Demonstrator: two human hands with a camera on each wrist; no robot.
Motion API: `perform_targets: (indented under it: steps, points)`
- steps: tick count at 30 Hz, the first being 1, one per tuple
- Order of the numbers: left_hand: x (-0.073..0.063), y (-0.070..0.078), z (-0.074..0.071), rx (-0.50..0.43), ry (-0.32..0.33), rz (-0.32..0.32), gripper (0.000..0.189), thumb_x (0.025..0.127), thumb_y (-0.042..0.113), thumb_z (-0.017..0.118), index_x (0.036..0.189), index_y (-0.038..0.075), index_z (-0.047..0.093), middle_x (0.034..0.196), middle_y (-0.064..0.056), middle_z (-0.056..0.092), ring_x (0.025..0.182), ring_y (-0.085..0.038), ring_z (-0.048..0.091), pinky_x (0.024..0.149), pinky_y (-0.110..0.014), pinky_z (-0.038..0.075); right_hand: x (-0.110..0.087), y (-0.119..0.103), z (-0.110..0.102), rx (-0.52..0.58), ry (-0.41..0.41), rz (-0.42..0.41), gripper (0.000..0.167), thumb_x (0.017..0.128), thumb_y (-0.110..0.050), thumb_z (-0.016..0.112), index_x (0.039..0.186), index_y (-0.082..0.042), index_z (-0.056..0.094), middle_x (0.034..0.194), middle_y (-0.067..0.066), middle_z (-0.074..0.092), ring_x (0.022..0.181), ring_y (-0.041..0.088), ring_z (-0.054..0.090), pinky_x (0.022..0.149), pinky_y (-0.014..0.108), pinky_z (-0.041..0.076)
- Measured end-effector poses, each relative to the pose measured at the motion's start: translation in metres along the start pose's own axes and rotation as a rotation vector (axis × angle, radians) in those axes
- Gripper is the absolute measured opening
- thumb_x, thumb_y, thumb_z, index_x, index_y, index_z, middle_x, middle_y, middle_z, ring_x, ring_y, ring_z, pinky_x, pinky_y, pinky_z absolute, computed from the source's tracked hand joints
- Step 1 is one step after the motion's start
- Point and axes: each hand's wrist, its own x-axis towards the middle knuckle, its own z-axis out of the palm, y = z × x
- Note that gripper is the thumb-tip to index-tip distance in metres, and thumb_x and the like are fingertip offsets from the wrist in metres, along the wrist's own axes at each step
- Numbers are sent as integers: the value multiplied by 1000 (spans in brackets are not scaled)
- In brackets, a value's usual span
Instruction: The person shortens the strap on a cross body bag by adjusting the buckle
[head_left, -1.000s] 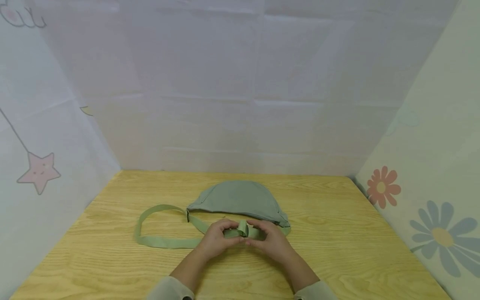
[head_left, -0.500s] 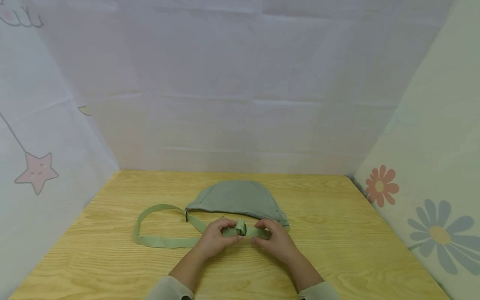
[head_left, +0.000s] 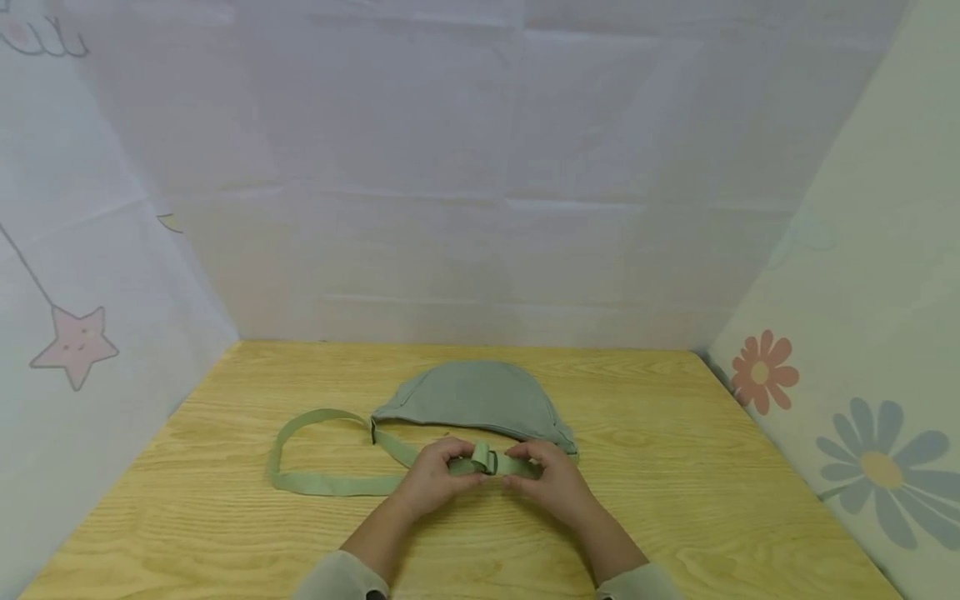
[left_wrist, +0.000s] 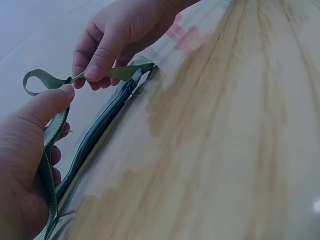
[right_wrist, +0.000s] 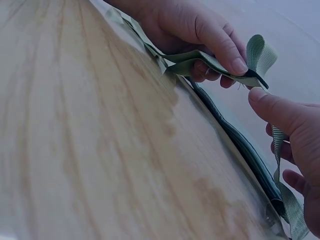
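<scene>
A grey-green waist bag (head_left: 476, 400) lies on the wooden table in the head view, its curved edge away from me. Its green webbing strap (head_left: 337, 485) loops out to the left and passes between both hands. My left hand (head_left: 433, 481) pinches the strap beside a dark slider buckle (head_left: 492, 462). A short loop of webbing (right_wrist: 261, 54) stands up from that buckle. On the buckle's other side, my right hand (head_left: 553, 485) pinches the single strap between thumb and fingers. The left wrist view shows both thumbs (left_wrist: 100, 65) close together at the buckle.
The wooden table (head_left: 675, 483) spreads around the bag on all sides. Printed cloth walls stand at its back, left and right, with a pink star (head_left: 75, 346) on the left and flowers (head_left: 765, 372) on the right.
My right hand has shifted slightly right, away from the buckle, along the strap. The buckle and webbing loop have tilted, so the buckle shows more plainly. The bag stays in place.
</scene>
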Motion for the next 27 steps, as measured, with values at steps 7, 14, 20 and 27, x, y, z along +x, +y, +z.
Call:
perform_targets:
  steps: [7, 14, 20, 27]
  points:
    - [4, -1, 5, 11, -22, 8, 29, 82, 19, 79, 108, 6, 73, 106, -9, 70, 96, -7, 59, 82, -21, 47, -3, -3, -1, 22, 4, 5, 36, 76, -33, 83, 108, -18, 75, 107, -5, 70, 103, 19, 61, 83, 24, 49]
    - [7, 1, 10, 5, -32, -4, 29, 82, 20, 80, 107, 7, 73, 106, -7, 70, 93, -4, 57, 80, -20, 45, -3, -5, -2, 15, 4, 24, 41, 76, -31, 82, 113, -16, 74, 110, -4, 70, 108, 22, 61, 89, 27, 50]
    - [8, 0, 11, 2, -31, -5, 30, 82, 20, 80, 108, 6, 73, 106, -8, 70, 94, -6, 58, 80, -21, 46, -3, -5, -3, 38, -26, 15, 53, 76, -35, 80, 124, -16, 68, 118, -1, 69, 116, 25, 60, 97, 40, 50]
    - [7, 1, 10, -13, -30, -27, 32, 83, 21, 79, 110, 5, 72, 110, -9, 70, 101, -14, 61, 84, -22, 48, -6, 1, -8, -15, -59, -19, 63, 75, -41, 81, 131, -17, 62, 128, 2, 65, 122, 28, 55, 100, 52, 46]
